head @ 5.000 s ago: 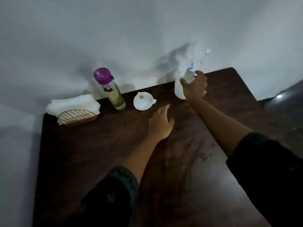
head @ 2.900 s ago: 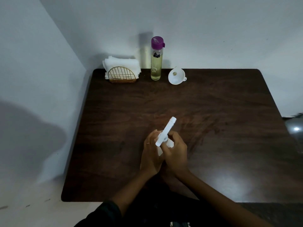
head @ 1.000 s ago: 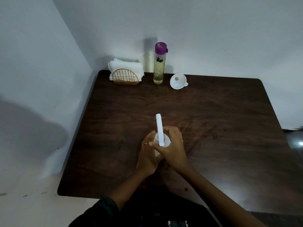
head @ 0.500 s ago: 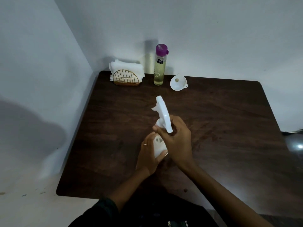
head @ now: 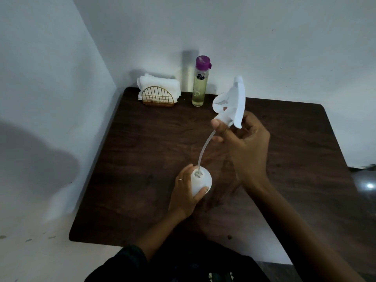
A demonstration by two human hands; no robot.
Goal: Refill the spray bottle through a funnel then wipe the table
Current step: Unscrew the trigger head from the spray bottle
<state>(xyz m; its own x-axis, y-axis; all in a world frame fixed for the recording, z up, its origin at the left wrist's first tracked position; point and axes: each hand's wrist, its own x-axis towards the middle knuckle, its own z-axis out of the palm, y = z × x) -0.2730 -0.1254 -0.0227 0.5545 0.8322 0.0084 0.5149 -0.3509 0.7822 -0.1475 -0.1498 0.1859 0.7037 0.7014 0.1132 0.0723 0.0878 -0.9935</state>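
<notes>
At the far left corner of the dark wooden bench (head: pixel 142 159), about eleven o'clock from the hands, a gold wire napkin holder (head: pixel 157 97) stands packed with white paper napkins (head: pixel 158 86), close to the wall. Just beside it to the right stands an upright clear bottle (head: pixel 200 84) with a purple cap, holding pale yellow liquid in its lower part.

Nearer the front edge, around the middle of the bench, the left hand (head: pixel 186 192) wraps the round white spray bottle body (head: pixel 201 183), which stands on the bench with its open neck facing up. The fingers (head: pixel 204 190) curl around its sides, thumb at the front, a thin ring showing on one finger.

From the neck a thin translucent dip tube (head: pixel 204 150) rises in a slight curve toward one o'clock; its lower end is still inside the opening. Its top joins the white trigger spray head (head: pixel 232 104), lifted clear of the bottle and held up in the air by the right hand (head: pixel 246 147). That hand's thumb and fingers pinch the base of the head, with the nozzle end pointing up toward the wall.

A dark sleeve (head: pixel 130 259) covers the left forearm at six o'clock. Right of the bench, the floor shows a blurred bright reflection (head: pixel 369 186).
</notes>
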